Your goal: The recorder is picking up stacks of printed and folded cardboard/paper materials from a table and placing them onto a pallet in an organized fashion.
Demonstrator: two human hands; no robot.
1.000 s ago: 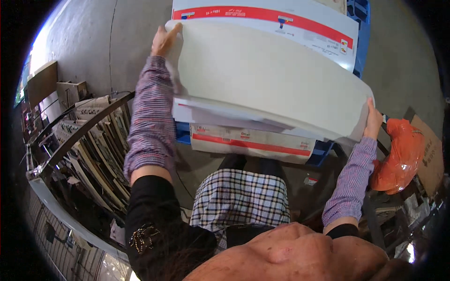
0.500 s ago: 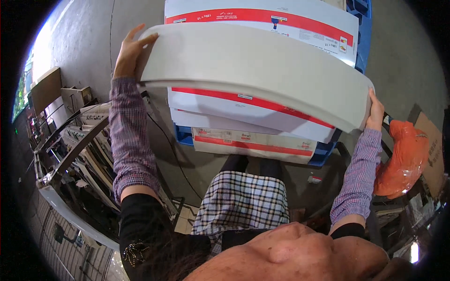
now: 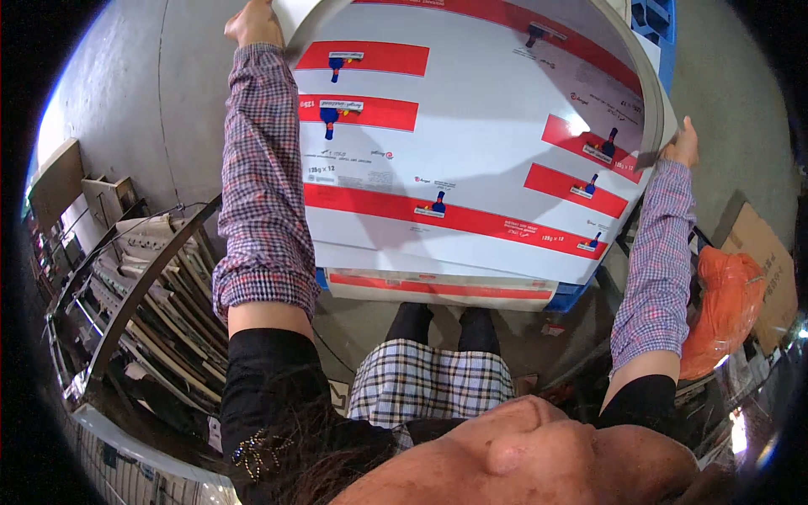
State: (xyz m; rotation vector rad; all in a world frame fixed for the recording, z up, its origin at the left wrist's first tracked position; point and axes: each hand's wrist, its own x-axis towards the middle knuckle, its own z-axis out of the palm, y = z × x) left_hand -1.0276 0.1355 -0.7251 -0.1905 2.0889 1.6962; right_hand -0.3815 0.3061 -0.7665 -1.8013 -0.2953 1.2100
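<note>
The person's left hand (image 3: 255,23), at the upper edge of the view, holds the left end of a large, pale, curved sheet of bendable material (image 3: 663,105); its fingertips are partly hidden, so how tightly they close cannot be told. The right hand (image 3: 683,145) grips the right end of the same sheet, with a fingertip pointing up beside the edge. Both arms are stretched far forward and wide apart. The pale sheet arches above a stack of white cardboard sheets printed with red bands and small blue figures (image 3: 488,126), shading part of the top one; most of the pale sheet lies beyond the upper edge. Below the stack's near edge shows a beige cardboard side with a red stripe (image 3: 438,290), and parts of a blue plastic pallet (image 3: 571,296) stick out around it. On the left, a dark metal-framed rack (image 3: 156,278) holds many thin boards standing on edge (image 3: 172,320). On the right, a crumpled orange plastic bag (image 3: 725,307) sits near a brown cardboard piece (image 3: 762,273) on the grey concrete floor (image 3: 732,151).
</note>
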